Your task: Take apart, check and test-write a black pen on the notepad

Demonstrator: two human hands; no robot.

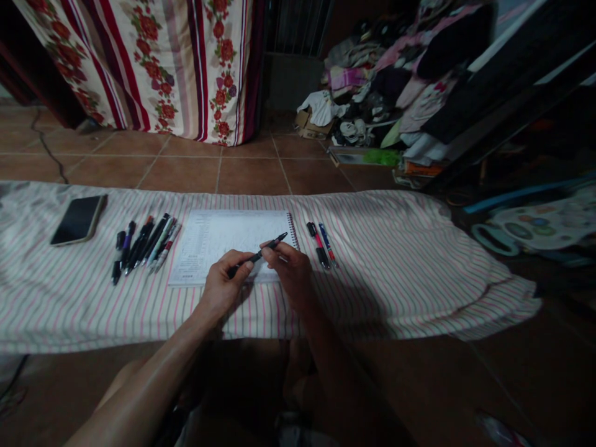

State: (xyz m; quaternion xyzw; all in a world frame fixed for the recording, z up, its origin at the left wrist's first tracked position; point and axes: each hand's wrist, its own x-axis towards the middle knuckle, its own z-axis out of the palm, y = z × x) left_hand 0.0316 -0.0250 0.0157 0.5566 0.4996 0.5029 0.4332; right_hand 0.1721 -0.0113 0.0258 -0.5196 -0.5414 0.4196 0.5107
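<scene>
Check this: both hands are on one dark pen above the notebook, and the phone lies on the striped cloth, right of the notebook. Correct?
Not quite: the head view shows the phone on the striped cloth, but left of the notebook. The left hand and right hand are on one dark pen above the notebook.

Beneath the white notebook, the cloth is pale, striped pink and grey-green. Right of the notebook are a pink-and-black pen and a blue-and-red pen; above it, a black pen. Beyond it, a cream curtain bears red flowers and maroon stripes.
</scene>
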